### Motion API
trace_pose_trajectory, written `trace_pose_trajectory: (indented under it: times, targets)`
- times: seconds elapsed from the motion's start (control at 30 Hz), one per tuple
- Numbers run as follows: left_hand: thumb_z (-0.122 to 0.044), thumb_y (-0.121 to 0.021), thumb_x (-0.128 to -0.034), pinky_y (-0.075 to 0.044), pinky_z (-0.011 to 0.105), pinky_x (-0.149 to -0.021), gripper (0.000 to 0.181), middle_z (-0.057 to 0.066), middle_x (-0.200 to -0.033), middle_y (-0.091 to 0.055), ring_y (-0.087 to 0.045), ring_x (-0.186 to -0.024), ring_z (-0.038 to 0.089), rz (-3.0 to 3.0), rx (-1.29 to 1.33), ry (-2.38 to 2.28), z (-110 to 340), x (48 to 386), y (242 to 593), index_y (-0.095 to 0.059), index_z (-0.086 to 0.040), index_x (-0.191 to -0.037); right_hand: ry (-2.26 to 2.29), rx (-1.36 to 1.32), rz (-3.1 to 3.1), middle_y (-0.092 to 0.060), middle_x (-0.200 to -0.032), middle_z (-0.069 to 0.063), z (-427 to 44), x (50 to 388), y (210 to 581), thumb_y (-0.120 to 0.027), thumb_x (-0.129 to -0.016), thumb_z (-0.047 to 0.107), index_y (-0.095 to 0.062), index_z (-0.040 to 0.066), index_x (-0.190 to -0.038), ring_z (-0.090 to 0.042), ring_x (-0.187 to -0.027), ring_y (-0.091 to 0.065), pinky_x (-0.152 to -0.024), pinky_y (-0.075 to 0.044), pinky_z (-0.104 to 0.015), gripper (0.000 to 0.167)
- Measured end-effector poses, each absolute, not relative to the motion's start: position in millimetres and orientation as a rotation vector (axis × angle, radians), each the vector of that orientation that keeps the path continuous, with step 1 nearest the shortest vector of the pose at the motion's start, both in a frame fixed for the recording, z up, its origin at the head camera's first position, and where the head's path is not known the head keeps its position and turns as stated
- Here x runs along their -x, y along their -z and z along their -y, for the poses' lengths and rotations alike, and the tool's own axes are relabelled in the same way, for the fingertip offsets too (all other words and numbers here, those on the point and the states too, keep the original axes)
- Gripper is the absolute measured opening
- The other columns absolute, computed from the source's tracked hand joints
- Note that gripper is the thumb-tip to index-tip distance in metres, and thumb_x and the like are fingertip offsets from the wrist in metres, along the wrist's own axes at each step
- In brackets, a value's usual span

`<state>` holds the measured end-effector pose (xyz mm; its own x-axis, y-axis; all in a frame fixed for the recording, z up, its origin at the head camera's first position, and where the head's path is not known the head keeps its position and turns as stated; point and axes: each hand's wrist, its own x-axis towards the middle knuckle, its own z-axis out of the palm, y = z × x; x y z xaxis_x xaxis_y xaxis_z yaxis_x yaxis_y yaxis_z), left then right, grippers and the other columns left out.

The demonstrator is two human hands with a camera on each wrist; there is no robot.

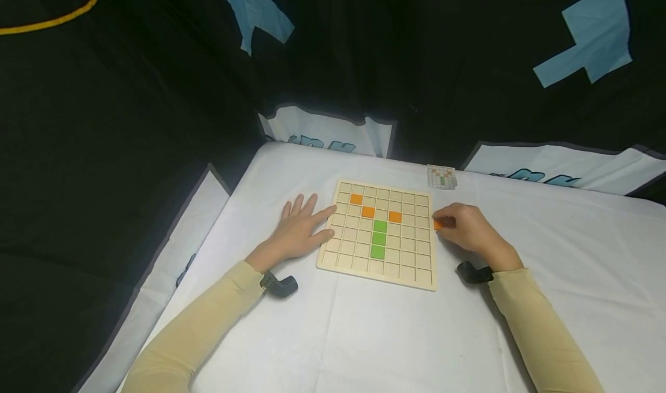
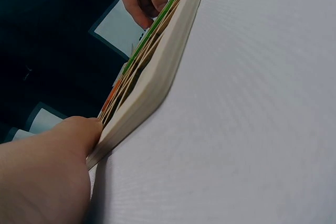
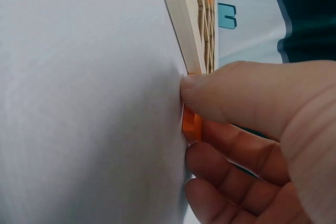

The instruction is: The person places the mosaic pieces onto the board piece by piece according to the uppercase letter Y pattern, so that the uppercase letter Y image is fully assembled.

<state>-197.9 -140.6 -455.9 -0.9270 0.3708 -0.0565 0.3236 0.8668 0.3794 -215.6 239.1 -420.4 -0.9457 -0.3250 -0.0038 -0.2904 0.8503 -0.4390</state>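
A wooden grid board (image 1: 354, 260) lies on the table. Three orange tiles, one of them an orange tile (image 1: 395, 217), sit in its upper cells, and a column of three green tiles, with a middle green tile (image 1: 379, 238), runs below. My left hand (image 1: 295, 231) lies with spread fingers at the board's left edge, thumb and index finger touching it. Just off the right edge, my right hand (image 1: 470, 228) pinches another orange tile (image 3: 192, 124) between thumb and fingers, low by the table. The fingers partly hide that tile.
A small pattern card (image 1: 441, 177) with coloured squares lies beyond the board's far right corner. White cloth (image 1: 385, 335) covers the table, and dark curtains (image 1: 130, 121) hang along its back and left sides. Each wrist carries a black camera mount (image 1: 280, 285).
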Motion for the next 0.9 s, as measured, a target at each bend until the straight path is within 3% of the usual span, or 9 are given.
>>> trace_pose_trajectory:
  times: [0.9]
  targets:
    - [-0.051, -0.048, -0.1024, -0.001, 0.068, -0.125, 0.063, 0.023, -0.17, -0.013, -0.001, -0.157, 0.051, -2.906, -0.552, -0.557, 140.1, 195.7, 450.6, -0.036, -0.028, -0.16, 0.688, 0.445, -2.923, -0.072, -0.109, -0.02, -237.9, 214.2, 422.3, -0.075, -0.087, -0.001, -0.073, -0.005, -0.117, -0.027, -0.09, -0.062, -0.086, -0.059, -0.046, 0.031]
